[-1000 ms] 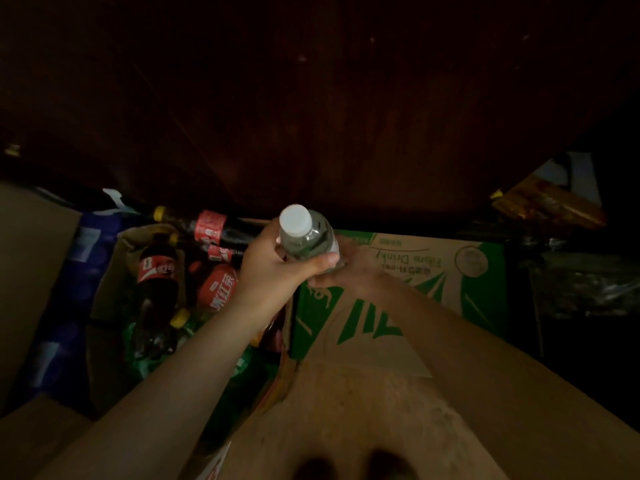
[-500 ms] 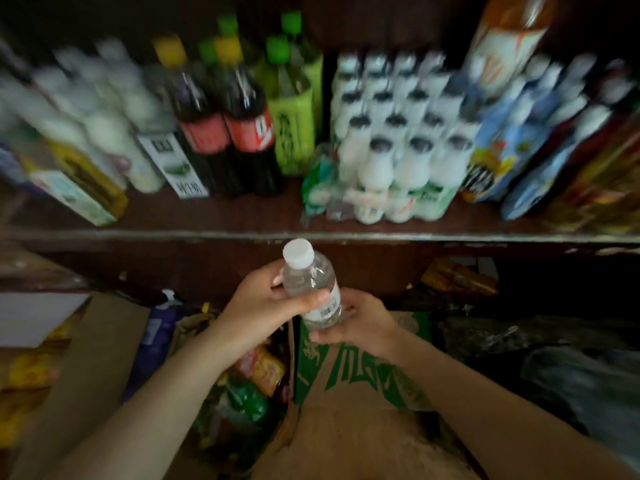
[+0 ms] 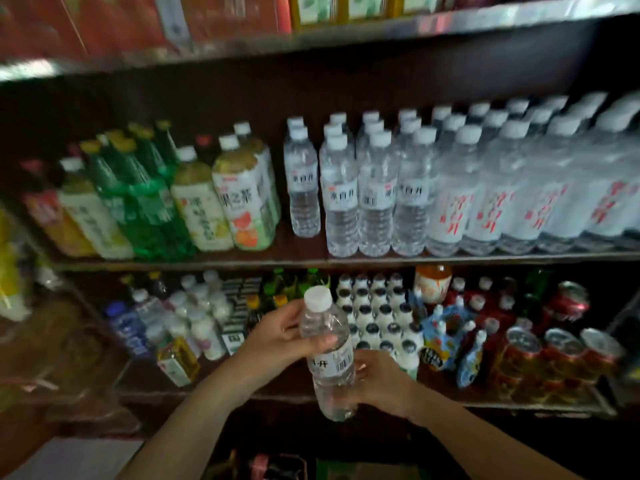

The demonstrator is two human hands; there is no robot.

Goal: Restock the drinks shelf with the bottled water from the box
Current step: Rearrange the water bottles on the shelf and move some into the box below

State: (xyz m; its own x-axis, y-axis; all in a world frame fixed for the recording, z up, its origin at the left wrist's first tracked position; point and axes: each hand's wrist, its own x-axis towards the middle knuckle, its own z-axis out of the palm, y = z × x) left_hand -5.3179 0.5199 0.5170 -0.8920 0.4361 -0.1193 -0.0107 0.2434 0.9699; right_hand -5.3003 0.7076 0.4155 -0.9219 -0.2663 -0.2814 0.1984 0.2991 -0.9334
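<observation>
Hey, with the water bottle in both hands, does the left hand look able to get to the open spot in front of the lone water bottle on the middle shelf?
Probably yes: nothing stands before that lone bottle, but the left hand is gripping the held bottle.

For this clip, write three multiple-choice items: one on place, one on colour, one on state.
1. Where do the clear water bottles matching the held one stand?
A. middle shelf, right of the tea bottles
B. top shelf
C. floor

2. What colour is the held clear plastic water bottle's cap?
A. red
B. white
C. green

3. How is the held bottle gripped?
A. left hand only
B. right hand only
C. both hands

Answers:
A: the shelved water bottles stand beside the tea bottles.
B: the cap on the held bottle is white.
C: the left hand holds its shoulder, the right hand its lower body.
</observation>
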